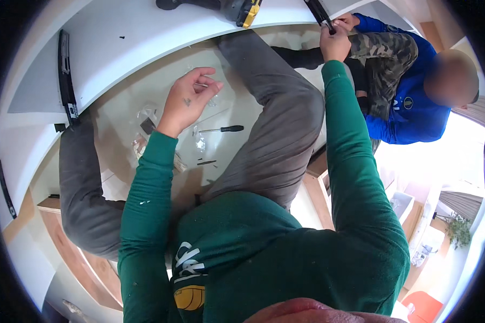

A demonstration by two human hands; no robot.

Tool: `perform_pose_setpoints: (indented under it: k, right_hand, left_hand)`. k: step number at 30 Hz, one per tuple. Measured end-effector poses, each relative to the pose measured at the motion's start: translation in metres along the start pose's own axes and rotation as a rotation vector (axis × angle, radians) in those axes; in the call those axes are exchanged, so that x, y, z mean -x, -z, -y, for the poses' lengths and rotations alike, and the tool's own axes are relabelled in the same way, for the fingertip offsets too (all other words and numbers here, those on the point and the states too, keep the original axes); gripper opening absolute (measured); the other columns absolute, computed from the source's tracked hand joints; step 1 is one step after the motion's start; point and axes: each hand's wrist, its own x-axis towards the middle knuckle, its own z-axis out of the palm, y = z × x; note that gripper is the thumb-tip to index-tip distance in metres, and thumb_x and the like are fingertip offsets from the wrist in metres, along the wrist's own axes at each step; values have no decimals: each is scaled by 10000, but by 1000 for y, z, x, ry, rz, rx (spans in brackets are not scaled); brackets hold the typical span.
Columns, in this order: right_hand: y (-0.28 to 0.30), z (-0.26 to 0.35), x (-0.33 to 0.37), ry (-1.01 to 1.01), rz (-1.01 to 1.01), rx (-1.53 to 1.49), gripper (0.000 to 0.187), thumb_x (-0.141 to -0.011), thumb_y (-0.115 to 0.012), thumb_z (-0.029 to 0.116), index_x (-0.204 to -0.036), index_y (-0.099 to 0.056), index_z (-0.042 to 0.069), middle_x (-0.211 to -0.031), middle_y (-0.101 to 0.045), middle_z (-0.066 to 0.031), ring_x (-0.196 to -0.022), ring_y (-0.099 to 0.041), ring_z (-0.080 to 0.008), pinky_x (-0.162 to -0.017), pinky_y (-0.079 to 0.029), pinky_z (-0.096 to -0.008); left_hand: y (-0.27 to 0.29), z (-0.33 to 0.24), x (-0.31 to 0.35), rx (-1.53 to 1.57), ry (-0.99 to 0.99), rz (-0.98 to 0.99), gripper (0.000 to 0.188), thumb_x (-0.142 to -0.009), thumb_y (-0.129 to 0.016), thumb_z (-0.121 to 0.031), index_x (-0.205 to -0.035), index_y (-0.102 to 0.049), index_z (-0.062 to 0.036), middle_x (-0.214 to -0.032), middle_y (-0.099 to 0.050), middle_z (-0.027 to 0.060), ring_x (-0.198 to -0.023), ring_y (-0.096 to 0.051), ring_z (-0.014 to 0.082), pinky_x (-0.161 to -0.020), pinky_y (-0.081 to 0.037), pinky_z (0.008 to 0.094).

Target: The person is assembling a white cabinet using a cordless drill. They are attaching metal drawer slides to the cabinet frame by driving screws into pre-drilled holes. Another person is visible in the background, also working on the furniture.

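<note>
My left hand (191,99) hovers over the floor in front of the white cabinet panel, fingers loosely bent and apart, with nothing in it. At the upper right, my right hand (335,46) is closed on the end of a black drawer slide (318,9) along the cabinet's side. A co-worker's hand (348,21) is right beside it, near the same slide. A second black drawer slide (66,75) runs along the left side of the cabinet, its metal end towards me. On the floor below my left hand lies a screwdriver (231,128) with a black handle.
A black and yellow cordless drill (242,11) lies on the white panel (140,32). Plastic bags (145,116) and small parts litter the floor between my legs. The co-worker in blue (415,113) sits close on the right. Another black rail (5,188) is at far left.
</note>
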Motion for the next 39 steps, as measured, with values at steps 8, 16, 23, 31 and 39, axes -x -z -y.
perform_pose_setpoints:
  k: [8,16,23,31,39]
  right_hand:
    - [-29,-13,-21,65,-158,130,448,-819,-755,503,-905,-765,64,-876,-749,-206,-847,-728,-428,-786,-582,-500]
    - [-17,27,-21,-65,-87,61,452,-841,-730,420,-974,-738,-13,-969,-733,-256,-910,-720,-438,-831,-578,-504]
    - [-16,32,-19,-100,-150,-49,418,-801,-818,391,-874,-723,-9,-876,-724,-260,-857,-725,-433,-824,-578,-493]
    - [-27,10,-24,21,-203,-59,373,-773,-841,344,-788,-730,-12,-826,-730,-224,-857,-733,-399,-826,-578,-459]
    - [-25,9,-24,79,-201,-52,400,-773,-835,350,-837,-740,-33,-840,-731,-244,-851,-727,-409,-818,-572,-466]
  left_hand:
    - [-6,0,3,-9,57,15,423,-952,-726,-159,-1329,-614,-3,-1057,-710,68,-976,-677,143,-894,-530,297]
    - [-2,9,4,-52,81,7,440,-956,-733,-200,-1335,-615,-10,-1063,-711,75,-958,-677,147,-890,-530,303]
    - [1,9,6,-96,81,1,448,-956,-736,-225,-1335,-619,-18,-1066,-712,76,-951,-676,153,-884,-531,310]
    - [2,15,5,-58,52,-9,491,-931,-761,-278,-1316,-625,-5,-1047,-716,105,-920,-686,179,-848,-547,324]
    - [4,22,3,-75,23,-16,524,-915,-769,-334,-1294,-632,1,-1034,-723,131,-900,-702,210,-825,-559,343]
